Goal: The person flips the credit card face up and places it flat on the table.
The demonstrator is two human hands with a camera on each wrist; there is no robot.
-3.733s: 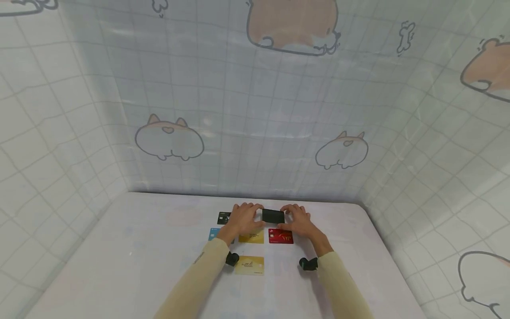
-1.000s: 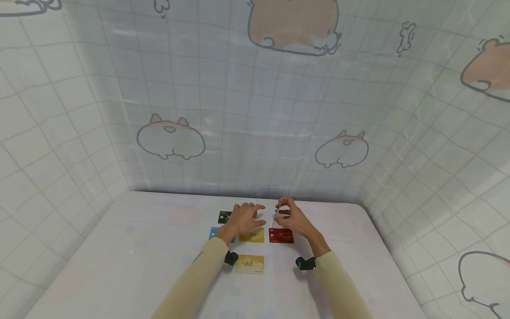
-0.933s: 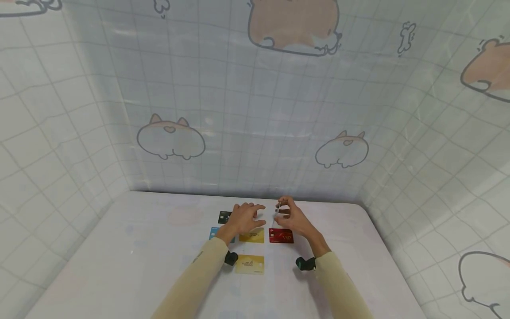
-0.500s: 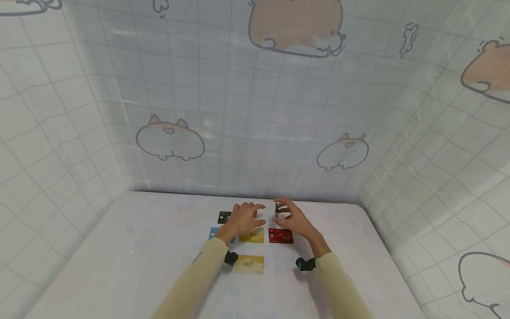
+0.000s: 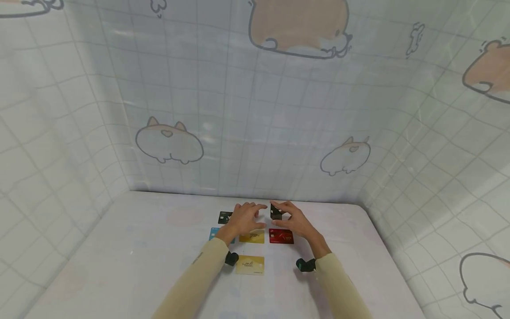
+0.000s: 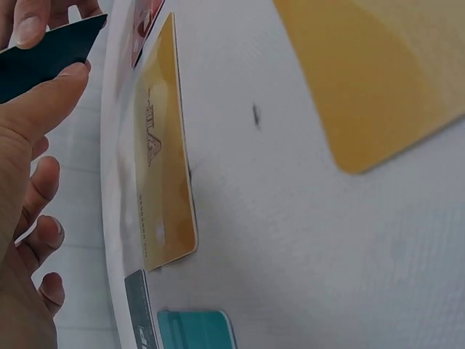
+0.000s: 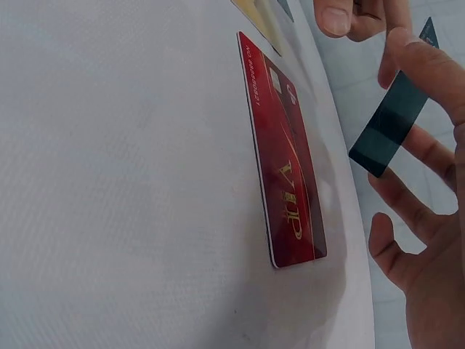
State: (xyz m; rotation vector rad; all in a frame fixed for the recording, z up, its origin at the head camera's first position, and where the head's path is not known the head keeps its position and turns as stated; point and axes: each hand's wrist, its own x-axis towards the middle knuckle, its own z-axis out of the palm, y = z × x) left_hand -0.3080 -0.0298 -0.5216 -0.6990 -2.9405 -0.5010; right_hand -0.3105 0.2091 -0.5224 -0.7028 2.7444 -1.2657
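Observation:
My right hand [image 5: 298,219] pinches a dark card with a chip [image 5: 275,212], tilted up off the table. In the right wrist view, my thumb lies over the dark card [image 7: 396,120] and the fingers are spread behind it. My left hand [image 5: 243,220] is just left of the card, thumb and fingers apart with nothing between them. In the left wrist view, its thumb overlaps the card's edge [image 6: 47,58]. Below my hands lie a gold card [image 5: 253,237] and a red VIP card [image 5: 281,236].
Beside my left hand lie a black card [image 5: 224,217] and a partly hidden blue card [image 5: 215,232]. Closer to me is a pale gold card [image 5: 250,266]. The white table [image 5: 119,257] is bordered by patterned curtain walls [image 5: 239,110].
Both hands held the dark card earlier; the left has since let go. The right hand turned it edge-on, then rotated it so its dark face shows again, moving slightly left.

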